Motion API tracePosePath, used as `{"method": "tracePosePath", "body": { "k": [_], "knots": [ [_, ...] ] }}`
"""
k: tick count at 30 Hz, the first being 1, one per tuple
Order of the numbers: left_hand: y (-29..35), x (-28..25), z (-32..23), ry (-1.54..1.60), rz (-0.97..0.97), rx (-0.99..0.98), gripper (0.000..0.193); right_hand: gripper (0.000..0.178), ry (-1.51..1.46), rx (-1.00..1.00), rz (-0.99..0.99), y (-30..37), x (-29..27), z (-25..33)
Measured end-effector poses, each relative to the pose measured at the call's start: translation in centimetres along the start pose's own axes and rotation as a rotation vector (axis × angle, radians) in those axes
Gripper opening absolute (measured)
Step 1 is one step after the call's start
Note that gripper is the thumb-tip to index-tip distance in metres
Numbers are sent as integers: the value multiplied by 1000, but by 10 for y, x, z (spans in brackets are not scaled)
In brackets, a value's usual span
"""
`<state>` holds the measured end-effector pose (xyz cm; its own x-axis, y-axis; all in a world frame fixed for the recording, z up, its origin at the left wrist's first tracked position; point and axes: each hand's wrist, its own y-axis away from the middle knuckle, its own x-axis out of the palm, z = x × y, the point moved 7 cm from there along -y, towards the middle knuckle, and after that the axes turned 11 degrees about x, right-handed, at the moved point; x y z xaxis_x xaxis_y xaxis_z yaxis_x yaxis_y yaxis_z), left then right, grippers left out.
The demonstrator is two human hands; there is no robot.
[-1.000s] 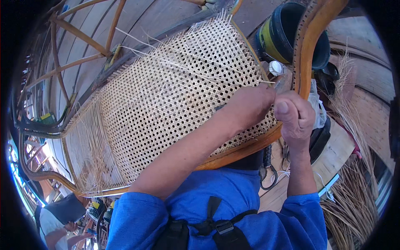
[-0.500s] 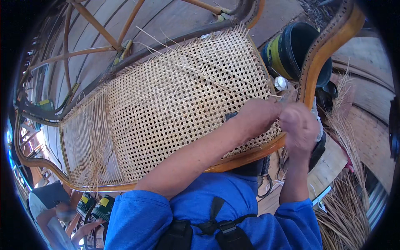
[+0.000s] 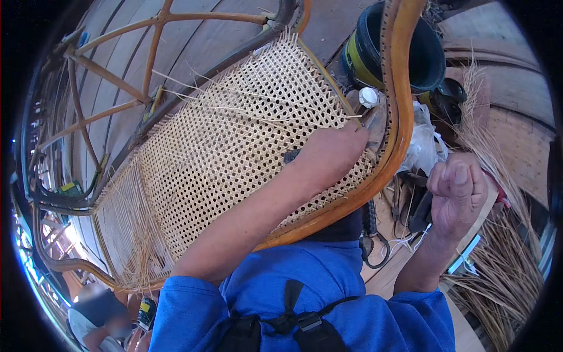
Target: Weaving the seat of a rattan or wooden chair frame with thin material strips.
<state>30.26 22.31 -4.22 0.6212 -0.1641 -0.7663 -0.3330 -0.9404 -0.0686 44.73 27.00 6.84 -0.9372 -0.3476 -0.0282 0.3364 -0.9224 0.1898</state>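
Under the left hand (image 3: 331, 154), which is pressed flat onto the woven cane panel (image 3: 234, 152) of a chair frame, a loose cane strand (image 3: 264, 94) is being worked into the open mesh near the panel's right edge. The fingers are curled down against the weave just inside the curved wooden rail (image 3: 399, 117); whether a strand is actually pinched beneath them cannot be told, since the fingertips are hidden. Outside the rail, well apart from the panel, the right hand (image 3: 457, 193) is closed into a tight fist, and a thin strand appears to be drawn through it, though the strand itself is too fine to be made out with certainty. The step in hand is judged to be the pulling through and tightening of one strand at the rail. The next move would call for the weave to be held firm by the left hand while the slack is taken up evenly, so that the strand is neither kinked nor snapped. Beyond the grip, several free strands are seen lying across the upper part of the panel. Past the rail, a dark bucket (image 3: 410, 53) stands on the plank floor, with a small white cap (image 3: 368, 97) beside it and bundles of dry cane (image 3: 504, 270) spread to the right.
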Motion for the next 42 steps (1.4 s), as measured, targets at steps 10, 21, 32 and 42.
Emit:
{"method": "tracePosePath", "body": {
  "k": [10,21,32,42],
  "knots": [
    [-15,-3,-11,-126,95,41,13,27,47,17,44,1,2,-10],
    [-5,2,42,327,134,-350,44,21,669,440,111,-32,14,-77],
    [-8,4,44,295,144,-275,47,23,685,452,81,-39,16,-85],
    [-4,4,38,191,84,-297,44,23,1495,368,242,-47,47,-88]
  ]
}}
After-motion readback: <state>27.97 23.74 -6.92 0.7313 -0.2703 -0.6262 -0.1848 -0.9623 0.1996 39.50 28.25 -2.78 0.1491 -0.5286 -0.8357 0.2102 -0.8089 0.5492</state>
